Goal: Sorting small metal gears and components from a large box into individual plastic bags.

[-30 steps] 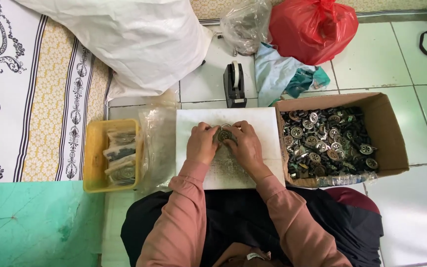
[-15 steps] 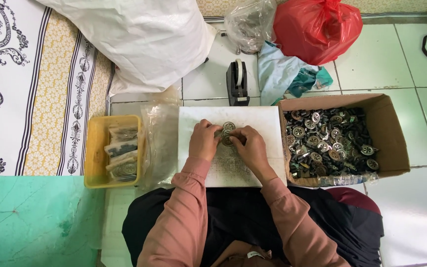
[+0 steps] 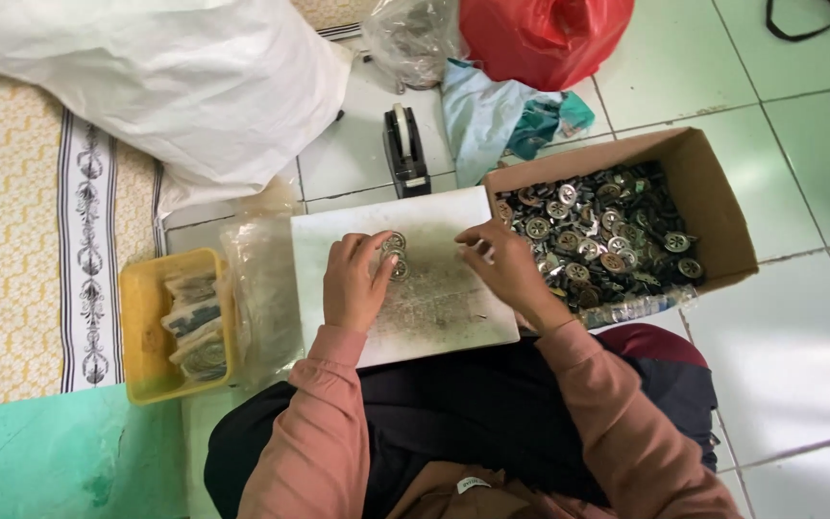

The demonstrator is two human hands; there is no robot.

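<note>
Separating now, the right hand [image 3: 503, 266] drifts boxward, fingers loosely curled, while the left hand [image 3: 357, 281] pins round metal discs [image 3: 395, 255] mid-frame on the white board [image 3: 434, 308].

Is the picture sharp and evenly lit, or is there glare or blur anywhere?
Head view: soft, even daylight, with pale glare patches on the floor tiles at right. The white board and the left hand look fairly sharp; the right hand is slightly smeared. The small round metal pieces in the cardboard box blend together, too small to make out singly.
</note>
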